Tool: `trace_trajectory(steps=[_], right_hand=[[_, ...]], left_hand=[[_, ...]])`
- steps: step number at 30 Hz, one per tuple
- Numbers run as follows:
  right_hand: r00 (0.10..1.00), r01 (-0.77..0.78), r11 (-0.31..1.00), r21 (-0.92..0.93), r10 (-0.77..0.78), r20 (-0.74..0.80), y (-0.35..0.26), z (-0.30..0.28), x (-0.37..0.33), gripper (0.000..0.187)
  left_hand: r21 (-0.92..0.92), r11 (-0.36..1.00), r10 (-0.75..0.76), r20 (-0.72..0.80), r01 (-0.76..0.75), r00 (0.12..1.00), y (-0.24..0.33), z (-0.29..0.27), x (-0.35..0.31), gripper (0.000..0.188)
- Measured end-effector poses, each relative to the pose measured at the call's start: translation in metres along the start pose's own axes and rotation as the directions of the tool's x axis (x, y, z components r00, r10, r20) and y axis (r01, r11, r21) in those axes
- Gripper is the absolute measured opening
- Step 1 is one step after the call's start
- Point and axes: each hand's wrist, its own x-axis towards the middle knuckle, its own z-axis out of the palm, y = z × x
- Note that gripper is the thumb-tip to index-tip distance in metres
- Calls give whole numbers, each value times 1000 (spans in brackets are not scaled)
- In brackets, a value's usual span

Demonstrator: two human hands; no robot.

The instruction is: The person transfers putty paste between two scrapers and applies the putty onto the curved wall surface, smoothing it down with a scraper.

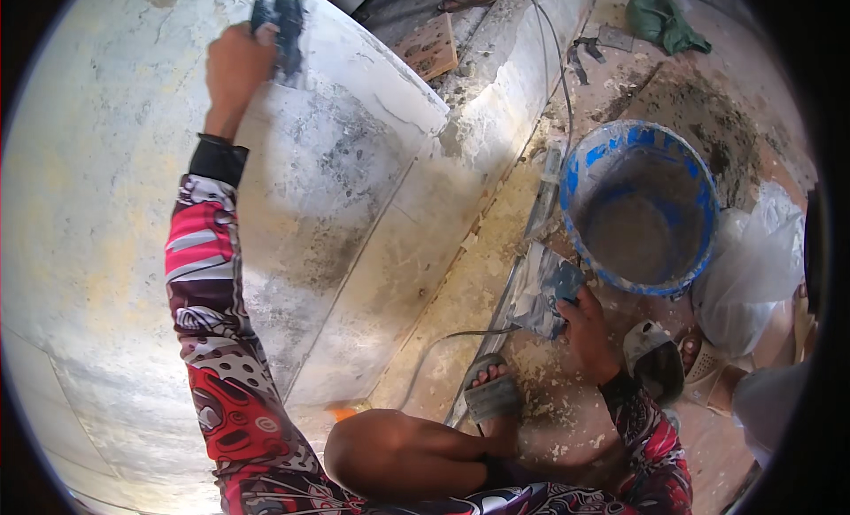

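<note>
At the upper left, my left hand [239,70] is closed on a dark, flat putty knife [289,38], its blade against the pale, patchy wall [115,178]. Lower right of centre, my right hand [588,331] grips a second, wider putty knife [542,289]. Grey-white paste is smeared over that blade, which is held over the floor beside the wall's foot. Just beyond the right hand stands a blue bucket [574,174], its inside coated with grey paste.
A cable [567,90] runs along the wall's base. Right of the bucket lies a clear plastic bag [753,267], with a cap-like item [653,360] nearer me. Further back are a green cloth bundle [662,21] and a speckled board [428,47]. My sandalled foot [492,389] rests below.
</note>
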Motion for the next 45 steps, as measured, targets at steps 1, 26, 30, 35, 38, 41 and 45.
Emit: trace_trajectory(steps=[1,26,30,35,38,41,45], right_hand=[[1000,-9,1000,-9,9,-5,-1,1,1,26],[1000,-11,999,42,10,8,13,-8,6,23],[996,79,997,9,-79,32,13,-4,9,21],[999,11,999,53,-13,34,6,0,4,21],[999,36,999,27,-36,5,9,-5,4,21],[999,15,999,29,-16,36,6,-3,5,23],[999,7,999,33,-9,45,4,-1,4,27]], left_hand=[[35,999,-8,-43,9,999,-12,-8,9,43],[-17,999,35,2,-35,999,22,11,-53,35],[28,999,35,-114,-32,993,-12,-17,-16,41],[54,998,8,-323,10,946,-56,-51,11,43],[-129,991,-22,-360,-26,933,-38,-49,-9,41],[-398,908,122,-50,-131,991,0,-21,-58,37],[-284,933,300,266,-223,916,61,33,-131,30]])
